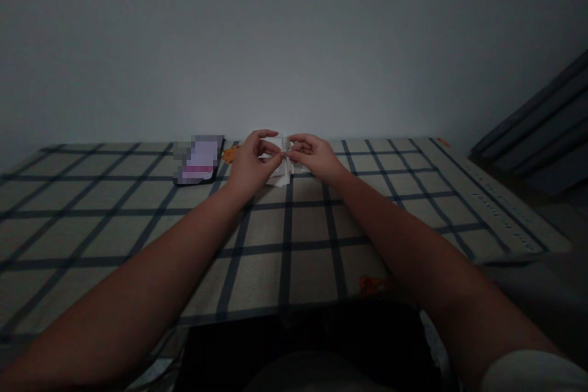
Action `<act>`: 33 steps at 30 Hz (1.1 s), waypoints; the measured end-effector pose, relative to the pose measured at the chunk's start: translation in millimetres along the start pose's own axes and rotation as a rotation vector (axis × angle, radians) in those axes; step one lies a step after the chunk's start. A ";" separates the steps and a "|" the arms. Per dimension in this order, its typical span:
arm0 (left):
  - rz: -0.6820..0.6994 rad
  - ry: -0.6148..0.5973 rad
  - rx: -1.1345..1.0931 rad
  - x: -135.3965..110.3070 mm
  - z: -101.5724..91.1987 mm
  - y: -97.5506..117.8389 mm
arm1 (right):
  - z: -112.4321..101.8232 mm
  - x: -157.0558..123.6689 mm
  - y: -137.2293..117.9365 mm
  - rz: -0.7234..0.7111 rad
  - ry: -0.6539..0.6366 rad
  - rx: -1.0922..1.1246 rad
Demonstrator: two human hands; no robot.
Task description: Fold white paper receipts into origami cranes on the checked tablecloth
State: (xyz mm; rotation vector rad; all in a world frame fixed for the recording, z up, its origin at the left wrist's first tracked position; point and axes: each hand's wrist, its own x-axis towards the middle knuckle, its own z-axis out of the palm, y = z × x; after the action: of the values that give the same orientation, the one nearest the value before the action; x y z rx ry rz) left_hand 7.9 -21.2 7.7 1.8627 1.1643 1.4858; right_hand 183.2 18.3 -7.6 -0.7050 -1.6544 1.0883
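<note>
A small piece of folded white paper (281, 173) is held up just above the checked tablecloth (285, 245), near the far edge of the table. My left hand (254, 162) pinches its left side with thumb and fingertips. My right hand (313, 156) pinches its top right part, fingers curled. The two hands meet over the paper and hide much of it.
A phone (199, 160) with a lit screen lies on the cloth to the left of my hands. A plain wall rises right behind the table. A dark slatted panel (537, 135) leans at the right. Small orange marks (374, 283) dot the cloth.
</note>
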 end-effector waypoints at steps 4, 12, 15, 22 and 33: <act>-0.015 0.008 0.007 1.2 1.8 -2.0 | 1.5 -0.7 0.2 0.028 -0.002 0.012; 0.053 -0.011 -0.002 1.2 2.1 -10.0 | 4.0 0.1 -0.5 0.016 -0.022 0.035; 0.119 -0.014 0.038 -0.7 1.6 -11.0 | 4.0 -0.6 0.2 0.026 -0.021 0.062; 0.154 -0.038 0.032 -1.9 2.0 -9.0 | 0.7 1.0 3.8 0.047 -0.013 0.017; -0.531 -0.246 -0.668 5.2 6.5 -8.1 | -2.1 -0.1 -2.4 -0.011 -0.022 0.015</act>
State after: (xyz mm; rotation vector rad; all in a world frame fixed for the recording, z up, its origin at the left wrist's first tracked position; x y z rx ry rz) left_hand 11.7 -11.7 2.2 1.1273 0.8135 1.1113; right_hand 185.3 17.8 -5.3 -0.6758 -1.6657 1.1032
